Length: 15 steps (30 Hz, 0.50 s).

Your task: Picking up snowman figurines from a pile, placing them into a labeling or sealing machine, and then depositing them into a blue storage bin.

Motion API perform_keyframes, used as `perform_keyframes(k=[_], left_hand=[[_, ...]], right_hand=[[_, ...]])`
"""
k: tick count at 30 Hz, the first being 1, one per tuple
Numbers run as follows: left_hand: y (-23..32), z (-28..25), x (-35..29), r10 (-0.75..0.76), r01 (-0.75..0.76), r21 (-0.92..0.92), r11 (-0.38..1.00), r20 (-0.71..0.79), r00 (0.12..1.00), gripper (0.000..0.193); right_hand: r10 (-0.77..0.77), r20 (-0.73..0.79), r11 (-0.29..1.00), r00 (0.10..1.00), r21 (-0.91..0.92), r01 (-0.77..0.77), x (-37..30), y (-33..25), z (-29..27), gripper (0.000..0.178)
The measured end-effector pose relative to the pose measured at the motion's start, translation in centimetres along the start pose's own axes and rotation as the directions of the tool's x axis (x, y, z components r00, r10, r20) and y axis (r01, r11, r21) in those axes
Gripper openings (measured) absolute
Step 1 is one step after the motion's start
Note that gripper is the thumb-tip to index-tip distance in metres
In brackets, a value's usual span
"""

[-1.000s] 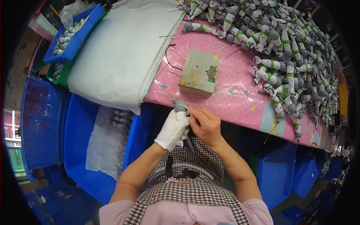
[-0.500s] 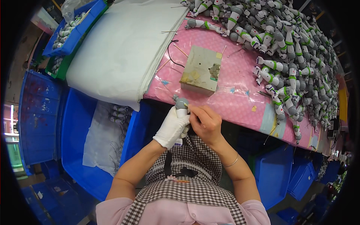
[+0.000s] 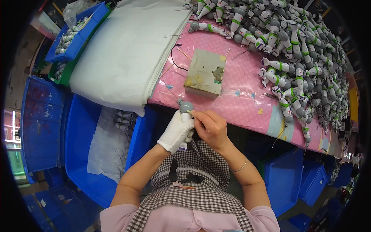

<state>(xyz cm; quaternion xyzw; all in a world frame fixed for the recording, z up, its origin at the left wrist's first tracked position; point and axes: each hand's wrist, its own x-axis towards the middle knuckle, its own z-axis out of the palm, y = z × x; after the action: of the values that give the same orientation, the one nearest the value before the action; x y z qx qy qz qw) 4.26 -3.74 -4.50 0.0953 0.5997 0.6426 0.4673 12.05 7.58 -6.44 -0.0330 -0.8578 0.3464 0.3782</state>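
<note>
My left hand, in a white glove, is closed around a toy robot arm. The toy's grey ball-shaped shoulder points toward the table, and its white lower end shows below my palm. Most of its middle is hidden by the glove. My bare right hand is pinched against the toy just below the grey ball. A small yellowish tip shows at its fingertips; what it belongs to is hidden in the fingers.
A beige metal box with a black cord stands on the pink-covered table. Many similar toy arms are heaped at right. White sheets lie at left. Below, a blue bin holds more arms; another blue bin stands right.
The yellowish tip at my right fingertips has shifted slightly down the toy, from the grey ball's side to its lower edge. My left hand keeps its grip.
</note>
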Motion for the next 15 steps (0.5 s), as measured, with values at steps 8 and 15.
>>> perform_keyframes(k=[8, 15], left_hand=[[0.6, -2.7, -1.8, 0.009, -0.008, 0.019, 1.0, -0.05, 0.999, 0.03], [0.7, -7.7, -2.7, 0.217, -0.036, -0.724, 0.689, 0.159, 0.963, 0.05]], right_hand=[[0.157, -0.166, 0.981, 0.973, 0.14, -0.135, 0.3, 0.3, -0.4, 0.019], [0.417, -0.283, 0.909, 0.863, 0.13, -0.397, 0.7, 2.3, -4.0, 0.012]])
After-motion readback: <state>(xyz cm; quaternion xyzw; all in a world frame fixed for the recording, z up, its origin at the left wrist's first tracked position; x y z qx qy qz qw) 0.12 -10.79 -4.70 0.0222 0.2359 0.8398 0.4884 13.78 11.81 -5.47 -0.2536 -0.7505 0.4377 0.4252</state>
